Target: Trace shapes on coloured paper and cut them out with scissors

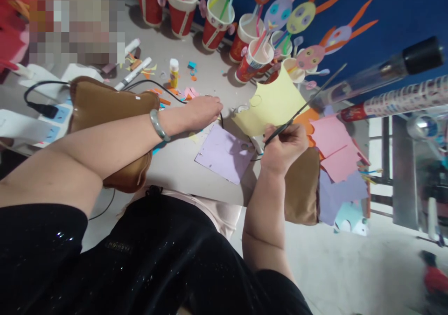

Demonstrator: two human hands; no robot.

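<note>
One yellow sheet (278, 95): standing out beyond the right hand (285, 149), partly behind a slim dark tool (285, 126).
Right-hand grip: wrapping around the tool, which is pointing up and rightward; whether the fingers are also pinching the sheet, I cannot tell.
Left hand (205, 112): curling its fingers over the table (182, 165), just beside paper scraps (191, 92); whether it is grasping anything, I cannot tell.
Purple sheet (226, 154): lying on the table between the hands.
Glue stick (174, 74): standing upright beyond the left hand.
Red cups (175, 18): standing at the back, holding straws (259, 42) and long-eared paper faces (301, 22).
</note>
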